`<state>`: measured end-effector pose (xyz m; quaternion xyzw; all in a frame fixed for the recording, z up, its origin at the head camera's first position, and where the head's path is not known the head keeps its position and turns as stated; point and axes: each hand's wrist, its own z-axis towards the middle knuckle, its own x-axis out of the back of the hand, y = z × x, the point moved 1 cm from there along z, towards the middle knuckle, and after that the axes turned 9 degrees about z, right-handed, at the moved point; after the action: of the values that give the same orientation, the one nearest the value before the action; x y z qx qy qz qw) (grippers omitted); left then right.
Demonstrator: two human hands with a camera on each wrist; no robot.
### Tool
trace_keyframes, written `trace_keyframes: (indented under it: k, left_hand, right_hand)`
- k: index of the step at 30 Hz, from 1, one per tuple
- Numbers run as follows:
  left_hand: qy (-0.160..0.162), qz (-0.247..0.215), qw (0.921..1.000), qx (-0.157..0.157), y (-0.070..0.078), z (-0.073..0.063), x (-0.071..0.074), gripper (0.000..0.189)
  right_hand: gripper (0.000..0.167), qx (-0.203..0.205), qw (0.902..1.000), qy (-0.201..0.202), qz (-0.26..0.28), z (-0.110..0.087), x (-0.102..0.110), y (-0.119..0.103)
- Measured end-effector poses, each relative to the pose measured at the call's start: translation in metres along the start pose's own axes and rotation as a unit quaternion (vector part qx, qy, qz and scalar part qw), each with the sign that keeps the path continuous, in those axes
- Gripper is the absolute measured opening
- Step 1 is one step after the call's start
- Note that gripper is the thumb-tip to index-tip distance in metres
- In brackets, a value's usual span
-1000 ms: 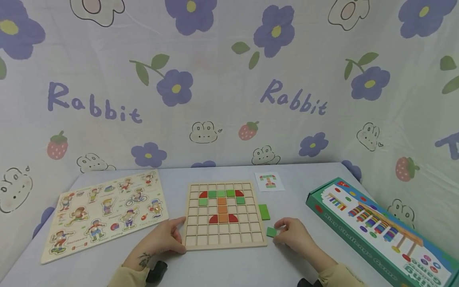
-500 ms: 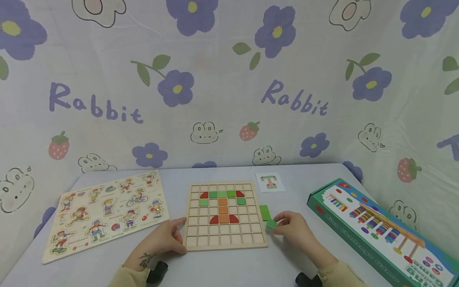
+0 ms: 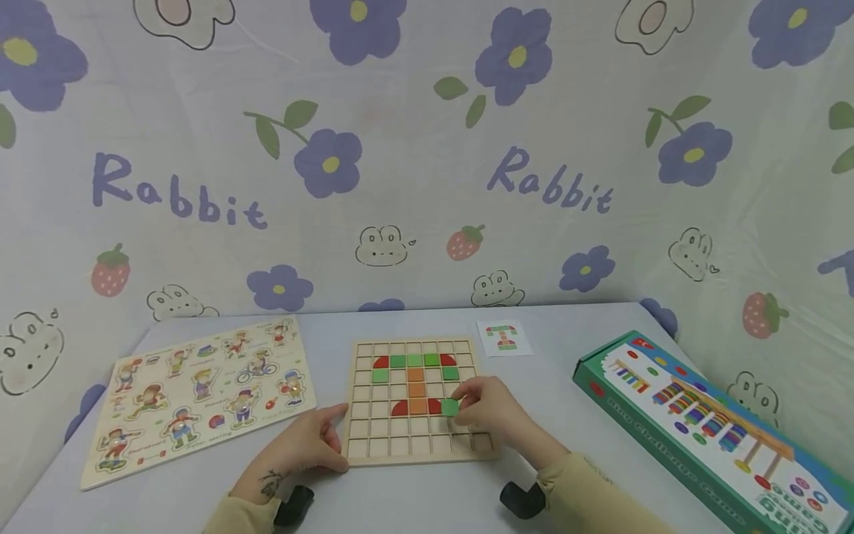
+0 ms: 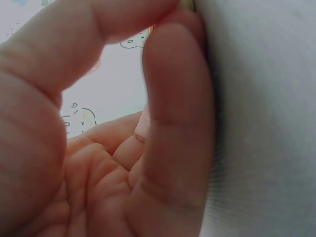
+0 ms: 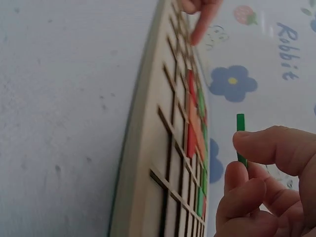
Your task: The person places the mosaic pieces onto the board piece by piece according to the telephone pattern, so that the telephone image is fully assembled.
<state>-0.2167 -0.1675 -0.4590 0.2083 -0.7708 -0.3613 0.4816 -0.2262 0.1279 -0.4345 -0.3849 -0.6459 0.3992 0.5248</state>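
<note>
In the head view my right hand (image 3: 497, 411) pinches a small green square tile (image 3: 450, 407) between thumb and finger. The right wrist view shows this tile (image 5: 240, 123) edge-on, apart from the board. Beneath it lies a wooden grid board (image 3: 394, 449). Red quarter-round tiles (image 3: 399, 409), several green squares (image 3: 380, 375) and a column of orange squares (image 3: 416, 389) sit in its cells. My left hand (image 3: 300, 445) touches the board's left edge, with index fingertip and thumb spaced along it. The left wrist view shows its bent fingers (image 4: 177, 98) close up.
A small pattern card (image 3: 505, 340) lies behind the board's right corner, bearing a similar red, green and orange figure. On the left lies a wooden picture puzzle (image 3: 193, 404). A long green game box (image 3: 707, 430) stands at the right. A printed cloth hangs behind the table.
My right hand has lifted the green square tile from the table and carried it left, over the board. The other green piece beside the board is now hidden. My left hand stays put.
</note>
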Motion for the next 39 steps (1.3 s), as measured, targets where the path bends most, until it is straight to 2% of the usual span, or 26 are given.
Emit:
trace_keyframes:
  k: [4, 7, 13, 20, 24, 29, 34, 39]
  left_hand:
    - [0.000, -0.002, 1.0000, -0.002, 0.001, 0.001, 0.000, 0.093]
    - [0.001, -0.001, 1.0000, -0.002, 0.002, 0.001, 0.000, 0.093]
    - [0.003, -0.001, 1.0000, -0.002, 0.002, 0.001, 0.000, 0.093]
    - [0.003, 0.000, 1.0000, 0.000, 0.002, 0.000, 0.000, 0.094]
    - [0.002, 0.001, 1.0000, 0.001, 0.003, 0.000, 0.000, 0.094]
    - [0.003, 0.001, 1.0000, 0.002, 0.003, 0.000, -0.001, 0.093]
    - [0.004, -0.001, 1.0000, 0.002, 0.003, -0.001, 0.000, 0.093]
    - [0.002, -0.002, 1.0000, -0.001, 0.002, -0.001, 0.000, 0.093]
  right_hand:
    - [0.022, 0.013, 0.9978, -0.022, -0.062, 0.003, -0.010, 0.001]
    - [0.020, 0.008, 0.9951, -0.029, -0.095, 0.003, -0.014, 0.001]
    - [0.018, -0.007, 0.9945, -0.030, -0.100, 0.003, -0.019, 0.002]
    - [0.020, 0.006, 0.9934, -0.030, -0.110, 0.003, -0.021, 0.005]
    - [0.036, 0.013, 0.9957, -0.039, -0.083, 0.005, -0.016, 0.003]
    - [0.050, 0.026, 0.9992, -0.029, -0.006, 0.015, 0.006, 0.000]
    - [0.049, -0.011, 0.9986, 0.007, 0.052, 0.034, 0.035, 0.008]
    - [0.044, -0.062, 0.9961, 0.038, 0.051, 0.047, 0.056, 0.023]
